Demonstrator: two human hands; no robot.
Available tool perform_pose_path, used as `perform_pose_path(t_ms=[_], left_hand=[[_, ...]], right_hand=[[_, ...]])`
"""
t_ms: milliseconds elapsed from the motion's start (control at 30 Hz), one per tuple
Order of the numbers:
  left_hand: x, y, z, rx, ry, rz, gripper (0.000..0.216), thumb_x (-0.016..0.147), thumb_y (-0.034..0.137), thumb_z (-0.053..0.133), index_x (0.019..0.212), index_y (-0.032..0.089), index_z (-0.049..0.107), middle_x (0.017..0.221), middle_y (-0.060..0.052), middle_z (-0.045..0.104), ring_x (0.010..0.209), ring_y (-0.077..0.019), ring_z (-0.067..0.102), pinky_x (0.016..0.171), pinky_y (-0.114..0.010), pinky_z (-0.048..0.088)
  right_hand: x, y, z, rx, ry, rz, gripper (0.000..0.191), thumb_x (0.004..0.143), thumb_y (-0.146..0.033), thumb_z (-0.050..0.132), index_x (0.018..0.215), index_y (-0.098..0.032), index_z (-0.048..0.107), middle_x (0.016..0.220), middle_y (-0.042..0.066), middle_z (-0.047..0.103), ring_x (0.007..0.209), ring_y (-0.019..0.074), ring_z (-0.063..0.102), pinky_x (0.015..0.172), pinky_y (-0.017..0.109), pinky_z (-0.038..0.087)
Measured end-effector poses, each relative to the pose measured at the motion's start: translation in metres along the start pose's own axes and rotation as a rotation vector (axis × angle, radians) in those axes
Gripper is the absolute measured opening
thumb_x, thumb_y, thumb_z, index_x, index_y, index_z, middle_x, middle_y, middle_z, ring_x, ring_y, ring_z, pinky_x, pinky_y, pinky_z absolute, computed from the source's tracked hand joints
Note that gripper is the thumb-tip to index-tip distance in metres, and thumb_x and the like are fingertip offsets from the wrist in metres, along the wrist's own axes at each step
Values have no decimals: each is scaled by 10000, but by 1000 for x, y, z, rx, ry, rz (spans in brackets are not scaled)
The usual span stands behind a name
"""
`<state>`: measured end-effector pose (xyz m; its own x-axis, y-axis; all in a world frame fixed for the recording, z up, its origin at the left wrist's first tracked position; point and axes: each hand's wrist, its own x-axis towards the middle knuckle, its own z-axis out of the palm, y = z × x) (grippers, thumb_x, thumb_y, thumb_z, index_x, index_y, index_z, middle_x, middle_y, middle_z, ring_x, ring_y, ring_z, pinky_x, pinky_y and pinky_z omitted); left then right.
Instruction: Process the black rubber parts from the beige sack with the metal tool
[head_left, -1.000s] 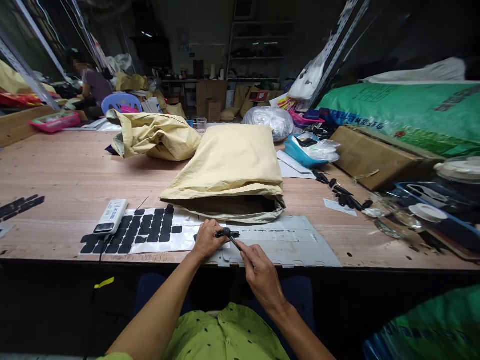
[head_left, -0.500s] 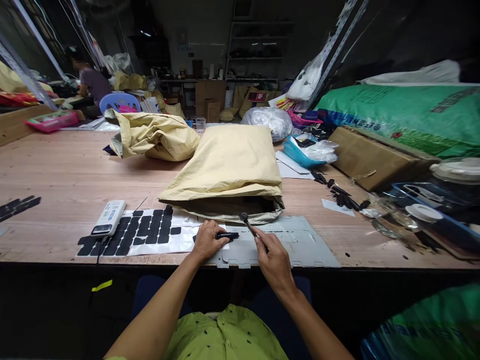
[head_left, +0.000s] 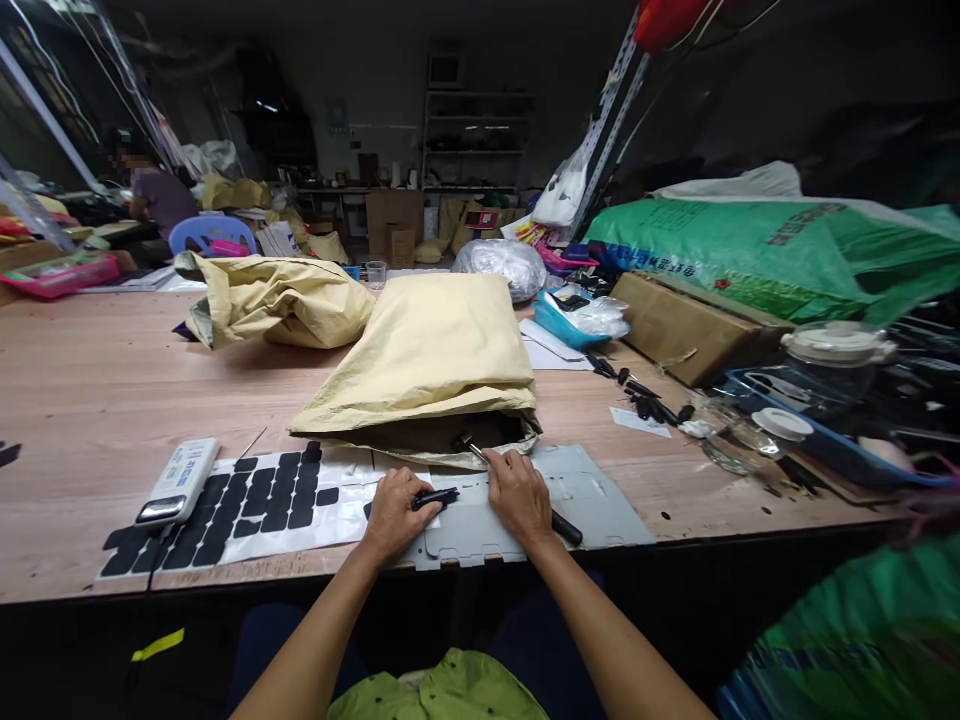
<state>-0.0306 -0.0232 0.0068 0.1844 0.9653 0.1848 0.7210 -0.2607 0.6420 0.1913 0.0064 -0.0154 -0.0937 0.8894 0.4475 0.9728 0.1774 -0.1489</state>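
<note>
Near the front of the grey board (head_left: pixel 600 500), my left hand (head_left: pixel 395 515) pinches a slim black part (head_left: pixel 436 498) between thumb and fingers. What kind of part it is I cannot make out. My right hand (head_left: pixel 519 497) is wrapped round a small hammer (head_left: pixel 568 528) with a metal shaft and a black grip. Its dark head points away from me, at the mouth of a cream bag (head_left: pixel 450 330) that lies behind both hands. A white sheet with black rounded stickers (head_left: pixel 259 500) lies to the left of my left hand.
A white device (head_left: pixel 180 480) with a cable rests on the stickers. Behind it is a crumpled cream bag (head_left: pixel 292 300). To the right are loose black parts (head_left: pixel 649 400), a cardboard box (head_left: pixel 682 325), a lidded jar (head_left: pixel 836 350) and a green sack (head_left: pixel 735 240). A person (head_left: pixel 161 200) sits far left.
My right hand has turned over and lowered with the hammer, so its black grip now shows beyond the wrist. My left hand keeps the black part. The whole view has shifted right.
</note>
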Motion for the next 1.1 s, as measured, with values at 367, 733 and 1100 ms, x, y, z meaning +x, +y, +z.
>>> perform_pose_path(t_ms=[367,733,1100], left_hand=[[-112,17,14,-144,-359,158,256,921,432,508,1018,275,685,867,-55,702,802,-209,627,803,-357,459],[-143,-59,65,143,-670,-436,497,871,273,494,1366,289,540,1370,-57,594,1295,-250,528,1065,-345,405],[-30,68,2,-299,-501,167,224,863,270,544,841,194,754,710,-2,706,622,-129,610,607,-213,432]], right_hand=[[2,-3,-6,-23,-29,8,300,931,-204,463,1177,-241,631,921,50,577,866,181,458,723,294,290],[1,-3,-5,-39,-18,-3,307,938,-205,454,1190,-236,627,924,53,581,870,185,464,729,302,293],[0,-1,-2,-67,-9,-25,322,922,-194,466,1201,-227,624,914,64,574,850,194,462,714,311,304]])
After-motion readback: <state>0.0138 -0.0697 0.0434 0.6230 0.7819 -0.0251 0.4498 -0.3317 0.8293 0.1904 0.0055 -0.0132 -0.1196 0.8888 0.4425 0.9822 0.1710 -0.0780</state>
